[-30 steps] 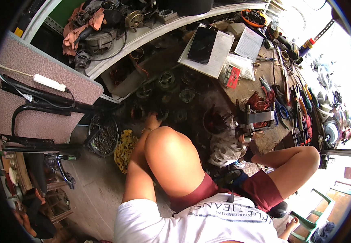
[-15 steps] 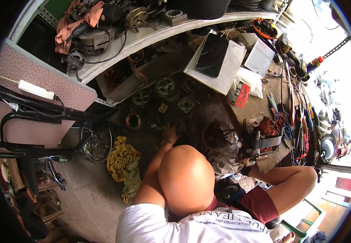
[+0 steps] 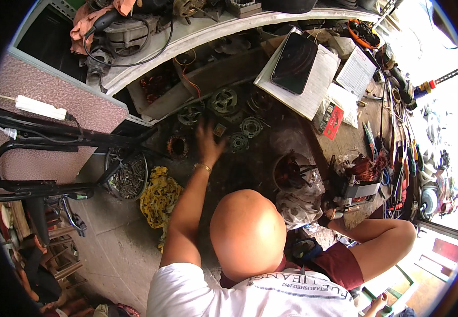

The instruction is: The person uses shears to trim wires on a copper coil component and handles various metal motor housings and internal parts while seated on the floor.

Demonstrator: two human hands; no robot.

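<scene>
My left hand (image 3: 208, 143), with a bracelet at the wrist, hovers over dark ground with its fingers spread and slightly blurred. Nothing shows in its grasp. Around it lie motor parts: a copper-wound ring (image 3: 176, 146) to its left, a small square piece (image 3: 219, 130) by its fingers, and two round metal covers (image 3: 250, 127) to its right. Just beyond are a spoked wheel-like part (image 3: 189, 114) and a larger ring-shaped part (image 3: 223, 100). My right hand (image 3: 380, 302) shows partly at the lower right edge, too small to read its fingers.
My raised knee (image 3: 247, 232) fills the lower middle. A bowl of small metal pieces (image 3: 127, 177) and a yellow cloth (image 3: 160, 198) lie left. A phone (image 3: 294, 62) rests on a pad (image 3: 319, 79). Right are a pot (image 3: 291, 171), wire and hand tools. A shelf (image 3: 197, 36) spans the far side.
My left hand has lifted off the ground and moved farther away and slightly left, fingers spreading. The round metal part beside it earlier now lies close against another cover. My view has shifted a little.
</scene>
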